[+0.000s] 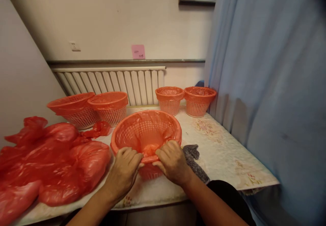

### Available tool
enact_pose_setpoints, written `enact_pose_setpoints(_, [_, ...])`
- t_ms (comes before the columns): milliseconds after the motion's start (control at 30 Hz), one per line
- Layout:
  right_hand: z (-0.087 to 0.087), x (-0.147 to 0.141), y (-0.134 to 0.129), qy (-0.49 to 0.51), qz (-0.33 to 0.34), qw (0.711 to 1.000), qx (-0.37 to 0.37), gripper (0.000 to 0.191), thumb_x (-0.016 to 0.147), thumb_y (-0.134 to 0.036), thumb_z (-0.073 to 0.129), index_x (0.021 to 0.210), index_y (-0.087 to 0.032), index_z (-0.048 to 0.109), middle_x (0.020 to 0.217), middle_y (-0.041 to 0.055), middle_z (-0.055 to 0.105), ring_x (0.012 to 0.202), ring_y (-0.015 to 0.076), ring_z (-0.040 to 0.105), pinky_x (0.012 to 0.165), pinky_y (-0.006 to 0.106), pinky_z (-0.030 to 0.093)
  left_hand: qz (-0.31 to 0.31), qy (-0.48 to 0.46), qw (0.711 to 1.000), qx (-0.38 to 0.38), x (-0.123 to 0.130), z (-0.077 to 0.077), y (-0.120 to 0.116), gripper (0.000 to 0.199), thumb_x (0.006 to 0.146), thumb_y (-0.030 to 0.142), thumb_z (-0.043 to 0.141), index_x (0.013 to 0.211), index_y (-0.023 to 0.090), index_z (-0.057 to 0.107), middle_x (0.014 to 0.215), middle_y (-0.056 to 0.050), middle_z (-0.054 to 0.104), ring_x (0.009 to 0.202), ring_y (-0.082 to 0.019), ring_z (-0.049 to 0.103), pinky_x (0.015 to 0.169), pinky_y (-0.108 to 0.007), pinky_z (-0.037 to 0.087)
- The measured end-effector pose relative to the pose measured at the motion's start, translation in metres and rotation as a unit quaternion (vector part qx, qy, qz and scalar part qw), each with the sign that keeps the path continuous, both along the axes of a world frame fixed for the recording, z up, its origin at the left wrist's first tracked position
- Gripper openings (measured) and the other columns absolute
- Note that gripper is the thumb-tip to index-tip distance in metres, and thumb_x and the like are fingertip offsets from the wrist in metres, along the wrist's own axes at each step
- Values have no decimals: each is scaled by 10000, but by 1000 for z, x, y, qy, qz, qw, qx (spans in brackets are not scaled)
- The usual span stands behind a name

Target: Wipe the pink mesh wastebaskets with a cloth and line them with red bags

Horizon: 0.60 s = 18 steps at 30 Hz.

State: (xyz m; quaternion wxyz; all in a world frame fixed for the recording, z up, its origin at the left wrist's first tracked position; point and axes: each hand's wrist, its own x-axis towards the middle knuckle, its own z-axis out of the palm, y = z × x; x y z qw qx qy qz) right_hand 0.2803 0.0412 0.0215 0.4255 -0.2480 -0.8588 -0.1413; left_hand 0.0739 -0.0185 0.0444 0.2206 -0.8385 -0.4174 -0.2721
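Note:
A round plastic basket (150,175) with mesh sides stands on the table in front of me, tilted a little toward me. A thin red plastic bag (146,126) lines its inside and is folded over the rim. My left hand (126,166) grips the near rim from the left, fingers inside and thumb outside, with the bag's edge under it. On the right part of the same near rim, my right hand (173,159) is closed over rim and bag in a like hold. The fingertips inside the basket are partly hidden.
Loose red bags (58,158) are heaped on the left. Several bag-lined baskets stand at the back, among them one at left (80,117) and one at right (197,109). A dark grey cloth (195,163) lies on the table (224,154). A blue curtain (267,83) borders the right side.

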Motion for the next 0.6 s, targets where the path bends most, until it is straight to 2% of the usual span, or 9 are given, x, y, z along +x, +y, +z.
enact_pose_setpoints(67, [1,9,10,9,13,1000,-5,476,946,-538,312,852,-170,600,767,68,575,767,208,477,789,402,403,-10,9,1000,2,-10,-1,6,173,956,211,375,931,152,536,794,-49,566,787,-207,485,828,-416,402])
enact_pose_setpoints(167, [3,26,28,49,39,998,-17,502,921,-591,317,922,-173,593,870,83,613,883,220,521,952,457,384,-24,4,1000,-19,-28,2,12,167,948,210,384,907,166,540,792,-46,565,794,-207,492,836,-417,411])
enact_pose_setpoints(267, [4,34,35,73,45,996,-31,498,908,-612,329,965,-188,584,954,87,622,962,221,533,1029,482,346,-23,-16,998,-48,-35,6,9,157,943,234,408,967,185,555,846,-49,596,849,-212,521,862,-411,416])
enact_pose_setpoints(367, [3,26,26,74,26,996,-29,483,918,-595,329,920,-187,587,903,84,622,918,219,536,1017,490,355,-13,-15,998,-51,-25,9,0,250,944,281,438,1164,186,510,1017,-83,628,990,-237,531,927,-430,392])
enact_pose_setpoints(433, [3,15,15,64,15,998,-20,473,926,-574,331,885,-180,590,834,79,611,860,217,528,980,486,374,-20,-1,999,-34,-12,8,-5,340,948,279,437,1269,166,445,1069,-103,627,1012,-246,527,931,-439,383])
enact_pose_setpoints(500, [2,6,6,47,7,999,-12,459,935,-546,338,861,-173,594,789,76,595,808,215,509,914,467,402,-23,2,1000,-12,-2,4,-6,301,951,235,420,1236,151,469,981,-90,635,913,-228,535,870,-420,402])
enact_pose_setpoints(600, [0,5,4,22,9,1000,-4,440,943,-515,348,854,-167,603,778,75,586,775,211,485,837,434,419,-21,-5,1000,9,1,-3,-1,191,945,174,398,1067,148,542,812,-51,602,766,-196,506,784,-388,412])
